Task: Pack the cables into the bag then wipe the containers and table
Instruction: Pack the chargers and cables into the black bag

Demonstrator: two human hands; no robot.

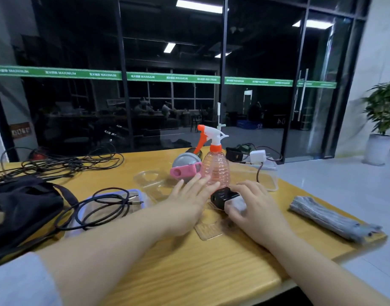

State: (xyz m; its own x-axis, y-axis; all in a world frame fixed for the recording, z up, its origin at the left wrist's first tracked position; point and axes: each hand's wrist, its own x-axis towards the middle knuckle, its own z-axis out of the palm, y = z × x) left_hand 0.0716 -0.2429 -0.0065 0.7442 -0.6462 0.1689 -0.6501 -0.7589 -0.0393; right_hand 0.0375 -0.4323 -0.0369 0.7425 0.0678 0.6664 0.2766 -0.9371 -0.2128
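Note:
My left hand (190, 198) hovers flat over the wooden table (189, 272), fingers spread, holding nothing. Beside it my right hand (253, 204) curls around a black adapter with a white piece (225, 196). A black bag (24, 206) lies at the left edge. A coiled black USB cable (101, 208) rests on a blue-rimmed clear container (135, 193). Behind the bag, more black cables (63, 163) are tangled. A white charger (258, 156) with its cable sits in a clear container (270, 175) at the back right. A folded grey cloth (328, 217) lies to the right.
A pink spray bottle (215, 162) with an orange-white trigger stands just beyond my hands. A grey and pink lid-like object (186, 165) lies to its left. Clear plastic trays (153, 180) lie flat mid-table. Dark glass walls stand behind; a potted plant (382, 111) is at far right.

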